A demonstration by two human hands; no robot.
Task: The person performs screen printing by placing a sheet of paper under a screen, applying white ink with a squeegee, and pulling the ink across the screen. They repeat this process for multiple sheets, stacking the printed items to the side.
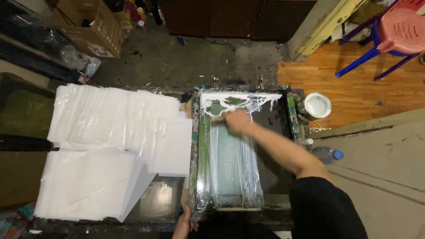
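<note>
A screen-printing frame (200, 146) lies flat on the work table, its dark mesh smeared with white ink. My right hand (238, 121) reaches to the far end of the frame and grips a squeegee (217, 113) that rests in a band of white ink. White streaks run down the mesh toward me over a pale rectangular stencil area (232, 163). My left hand (184, 225) presses on the near left corner of the frame, fingers curled over its edge.
Fanned stacks of clear plastic bags (116, 137) cover the table to the left. A tub of white ink (317, 105) and a plastic bottle with a blue cap (326, 155) stand right of the frame. Cardboard box (90, 27) and plastic chairs (389, 35) stand on the floor beyond.
</note>
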